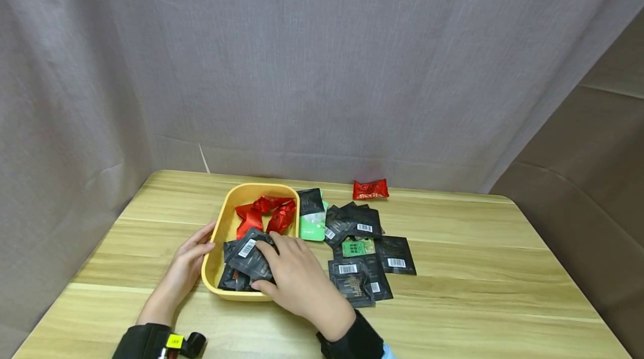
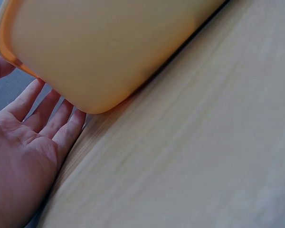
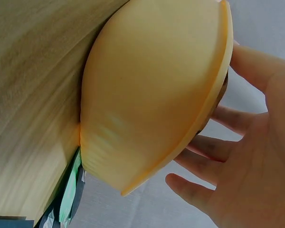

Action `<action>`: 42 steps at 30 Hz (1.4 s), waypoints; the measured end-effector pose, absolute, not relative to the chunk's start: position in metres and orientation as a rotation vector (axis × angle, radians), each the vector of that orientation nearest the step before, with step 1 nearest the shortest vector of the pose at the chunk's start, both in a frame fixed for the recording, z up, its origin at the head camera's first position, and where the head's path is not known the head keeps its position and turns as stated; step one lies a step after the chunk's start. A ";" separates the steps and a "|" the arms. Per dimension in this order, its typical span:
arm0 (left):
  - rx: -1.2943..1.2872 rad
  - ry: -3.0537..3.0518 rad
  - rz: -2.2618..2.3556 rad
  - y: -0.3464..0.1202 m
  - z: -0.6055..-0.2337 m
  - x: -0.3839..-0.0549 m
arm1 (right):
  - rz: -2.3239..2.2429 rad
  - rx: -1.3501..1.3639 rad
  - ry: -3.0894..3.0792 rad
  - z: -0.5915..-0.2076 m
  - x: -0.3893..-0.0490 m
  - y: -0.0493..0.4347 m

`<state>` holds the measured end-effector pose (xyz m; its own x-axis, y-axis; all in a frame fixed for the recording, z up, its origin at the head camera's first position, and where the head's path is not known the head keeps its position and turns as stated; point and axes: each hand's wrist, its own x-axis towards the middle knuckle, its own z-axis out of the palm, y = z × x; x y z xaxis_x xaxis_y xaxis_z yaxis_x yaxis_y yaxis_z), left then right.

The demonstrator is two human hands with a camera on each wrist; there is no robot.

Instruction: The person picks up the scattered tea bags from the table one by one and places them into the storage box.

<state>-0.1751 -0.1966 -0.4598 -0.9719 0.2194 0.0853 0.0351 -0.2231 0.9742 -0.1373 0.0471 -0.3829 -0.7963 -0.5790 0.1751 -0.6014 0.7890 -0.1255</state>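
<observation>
A yellow tray stands on the table, with red wrapped pieces at its far end and black sachets piled at its near end. My left hand rests against the tray's left side; in the left wrist view its nearly straight fingers touch the outer wall under the rim. Over the near right rim reaches my right hand, thumb and fingers spread and lightly bent on the top black sachet. In the right wrist view the tray wall hides what its fingertips touch.
Right of the tray lies a loose group of black sachets, with a green label among them. A green packet sits against the tray's right side, partly under another black sachet. One red wrapped piece lies near the table's back edge.
</observation>
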 end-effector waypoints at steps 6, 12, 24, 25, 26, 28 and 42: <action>0.300 1.884 2.339 -0.196 -0.460 -0.176 | 0.245 0.943 -2.847 -0.385 -0.137 0.048; 0.286 1.886 2.331 -0.195 -0.461 -0.176 | 0.233 0.942 -2.841 -0.386 -0.137 0.049; 0.304 1.860 2.351 -0.195 -0.464 -0.178 | 0.186 0.869 -2.828 -0.372 -0.133 0.054; 0.308 1.857 2.354 -0.196 -0.464 -0.178 | 0.193 0.863 -2.827 -0.370 -0.133 0.055; 0.314 1.856 2.355 -0.196 -0.463 -0.177 | 0.202 0.857 -2.827 -0.369 -0.132 0.056; 0.317 1.859 2.360 -0.198 -0.462 -0.176 | 0.220 0.847 -2.826 -0.366 -0.133 0.057; 0.295 1.874 2.346 -0.199 -0.461 -0.176 | 0.457 0.894 -2.965 -0.358 -0.134 0.117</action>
